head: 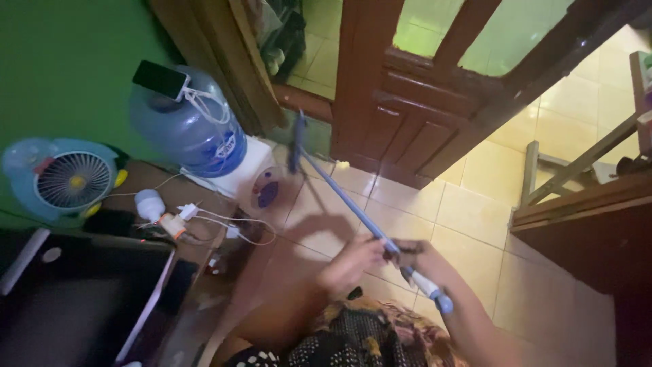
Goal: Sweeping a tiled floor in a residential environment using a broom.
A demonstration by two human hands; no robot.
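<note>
1. The mop (339, 197) has a long, thin blue pole with a white grip and a blue end cap; its dark head is blurred.
2. The head is on the tiled floor (468, 211), just beside the water dispenser (241, 177) and the wooden door (407, 115).
3. The left hand (353, 261) and the right hand (418, 255) are both wrapped around the pole near its white grip.

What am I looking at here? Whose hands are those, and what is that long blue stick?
This picture comes from a camera worn on a person's head, looking down, so you see their own two arms. The left hand and the right hand both grip a long blue mop handle. Its far end reaches the tiled floor near a wooden door. To the left stands a water dispenser with a big blue bottle; a phone lies on top. Further left is a small fan.
</note>
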